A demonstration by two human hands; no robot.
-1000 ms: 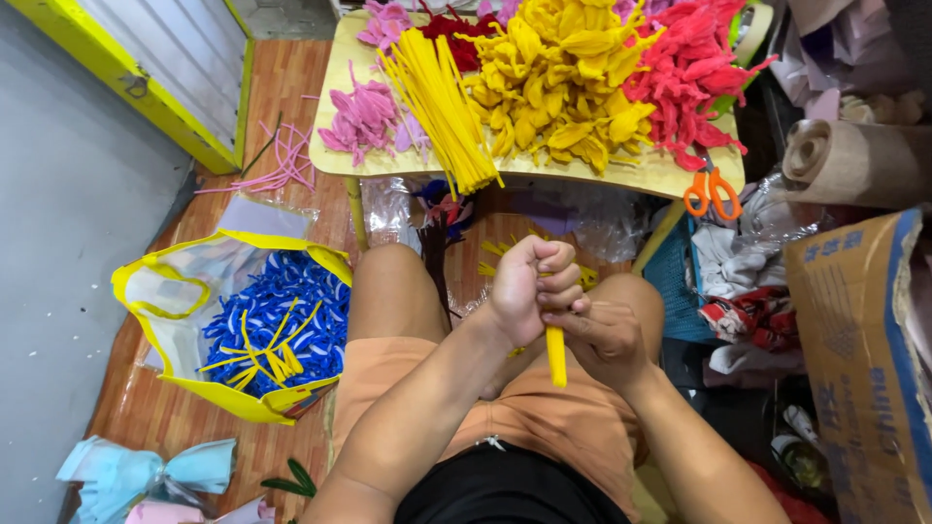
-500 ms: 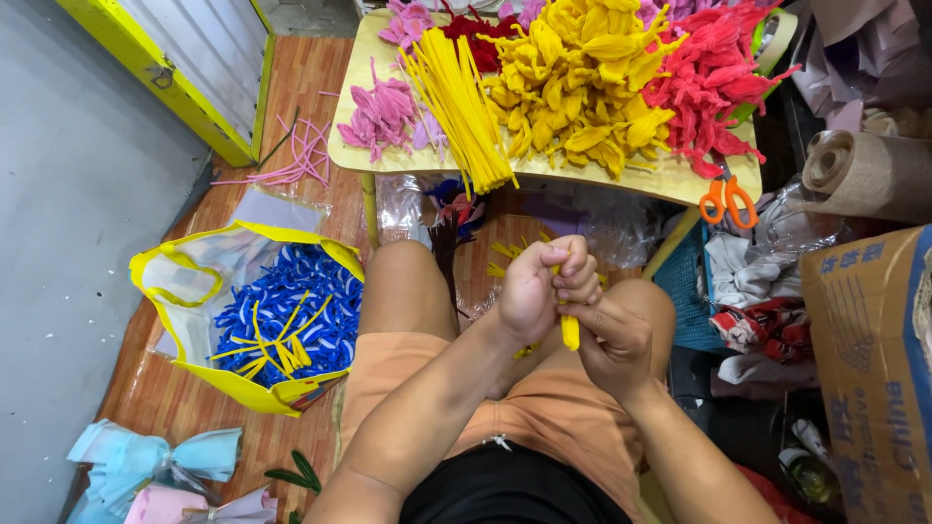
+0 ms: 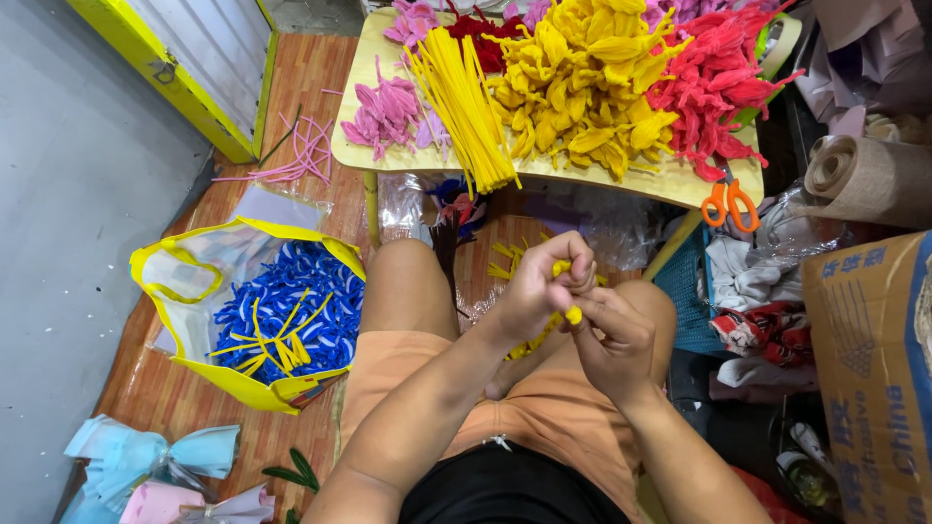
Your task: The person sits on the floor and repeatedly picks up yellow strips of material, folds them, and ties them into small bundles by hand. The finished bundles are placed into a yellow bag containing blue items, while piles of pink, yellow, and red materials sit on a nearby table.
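Hands meet over the person's lap, both working one yellow pipe cleaner (image 3: 568, 296). The left hand (image 3: 547, 283) is curled shut on its upper part, fingertips pinched together where the yellow fuzz shows near the thumb. The right hand (image 3: 614, 330) sits just below and to the right, touching the left, fingers closed on the lower part, with a short yellow end sticking out between thumb and forefinger. More of the yellow strand runs down behind the hands toward the knees; how far it goes is hidden.

Ahead of the knees stands a low yellow tabletop (image 3: 359, 146). On it lie a bundle of straight yellow pipe cleaners (image 3: 464, 102), a heap of yellow twisted flowers (image 3: 573, 82), a heap of red flowers (image 3: 714, 82) to the right of it, and pink pieces (image 3: 383, 112) to the left. Orange scissors (image 3: 729, 202) rest at the tabletop's right front edge.

On the wooden floor to the left, well apart from the hands, a yellow bag (image 3: 194, 281) lies open, holding blue pieces (image 3: 291, 311) with a few yellow strands among them. Loose pink strands (image 3: 301, 150) lie on the floor beside the tabletop. A cardboard box (image 3: 869, 369) stands at the right, with a roll of burlap (image 3: 864, 180) above it.
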